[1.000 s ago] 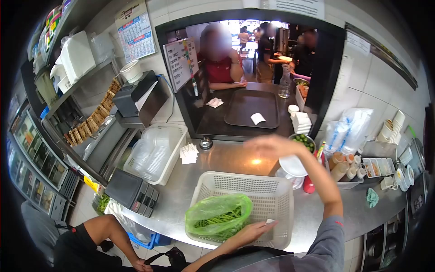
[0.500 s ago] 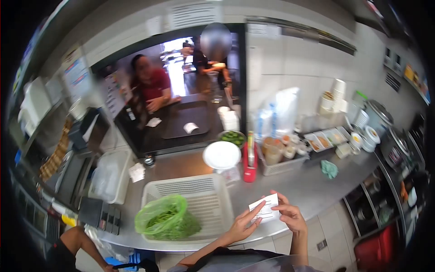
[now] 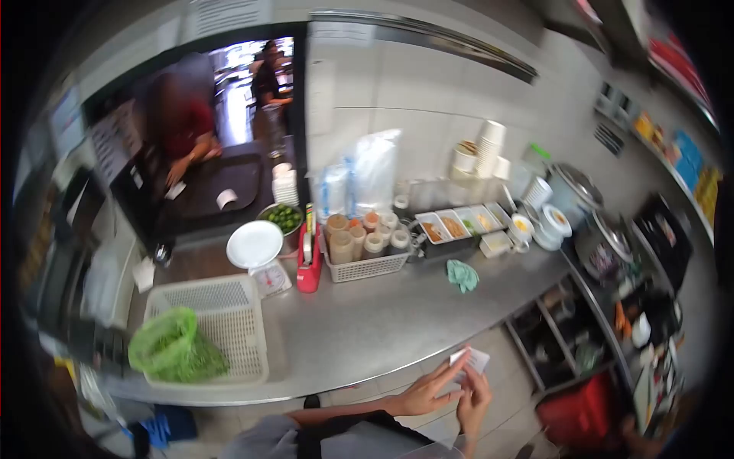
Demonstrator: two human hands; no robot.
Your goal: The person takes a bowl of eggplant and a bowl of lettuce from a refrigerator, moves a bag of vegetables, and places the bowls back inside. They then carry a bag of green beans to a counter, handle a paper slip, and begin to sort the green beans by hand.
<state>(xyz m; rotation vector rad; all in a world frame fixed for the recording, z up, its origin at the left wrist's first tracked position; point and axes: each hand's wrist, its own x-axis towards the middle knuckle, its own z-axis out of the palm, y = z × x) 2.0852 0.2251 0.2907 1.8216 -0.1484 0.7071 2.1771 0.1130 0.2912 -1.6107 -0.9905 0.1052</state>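
Observation:
A small white paper slip (image 3: 477, 359) with printing is held out past the front edge of the counter. My left hand (image 3: 425, 393) reaches in from the left, its long fingers laid along the slip and its thumb pointing at my right hand. From below, my right hand (image 3: 475, 395) grips the slip's lower side, fingertips close to those of my left. The fingers cover most of the paper, so its print cannot be read. Both hands are over the floor, to the right of a white perforated basket (image 3: 243, 325) holding a green plastic bag of green vegetables (image 3: 180, 348).
On the steel counter (image 3: 359, 329) stand a scale with a white plate (image 3: 254, 245), a red upright holder (image 3: 309, 264), a basket of bottles (image 3: 368, 268), topping trays (image 3: 459, 224) and a green cloth (image 3: 462, 275). A person (image 3: 183, 130) leans at the serving window. Pots stand at right.
My view has turned right, shifting the counter and window leftward. The slip, still in both hands, now shows less of its face and is away from the counter edge.

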